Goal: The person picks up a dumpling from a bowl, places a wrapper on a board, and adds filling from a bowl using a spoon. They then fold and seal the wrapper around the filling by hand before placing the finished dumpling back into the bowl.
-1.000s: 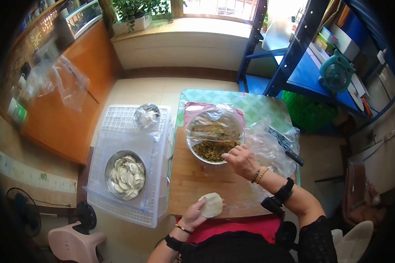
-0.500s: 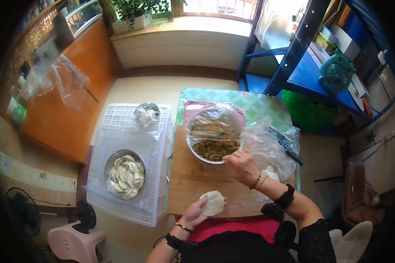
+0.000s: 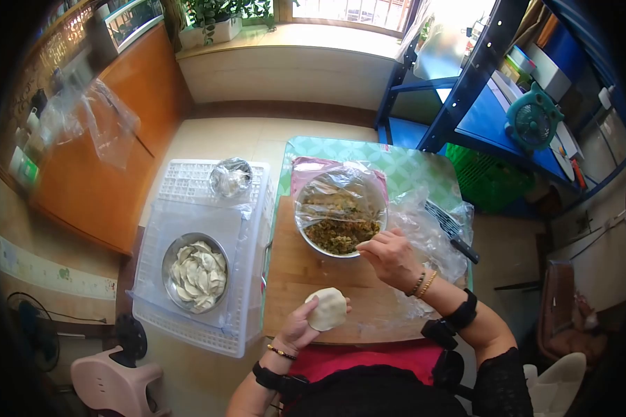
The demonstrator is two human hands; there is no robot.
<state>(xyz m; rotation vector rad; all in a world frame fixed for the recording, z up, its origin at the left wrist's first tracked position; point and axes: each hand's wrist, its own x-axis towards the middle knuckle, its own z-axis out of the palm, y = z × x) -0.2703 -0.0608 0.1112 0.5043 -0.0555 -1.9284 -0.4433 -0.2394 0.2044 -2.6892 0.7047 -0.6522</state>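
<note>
- Since the earlier frame, the left hand [image 3: 298,328] has shifted slightly left and up toward the filling bowl [image 3: 298,217], carrying the dough round [image 3: 327,311].
- The right hand [image 3: 392,260] stays at the filling bowl, its wrist now slightly farther right.
- The dough round lies on the left hand's fingers, thumb over its left edge, on the near side of the filling bowl and apart from it.
- The right hand's thumb and fingers are drawn together in a pinch at the filling bowl's near right rim; I cannot tell what, if anything, they grip.
- Well left of the filling bowl stand an orange cabinet [image 3: 76,191] and, nearer the person, a pink stool [image 3: 108,375].
- Just left of the filling bowl, across a gap, a white crate [image 3: 246,292] bears dumplings [image 3: 200,274] in a metal bowl.
- Under the filling bowl's near side lies a wooden board [image 3: 302,267], on a green table [image 3: 414,165].
- Right of the filling bowl are crumpled plastic [image 3: 430,233] and a black-handled tool [image 3: 464,249]; beyond them, a blue rack [image 3: 483,118] holds a fan [image 3: 533,119].
</note>
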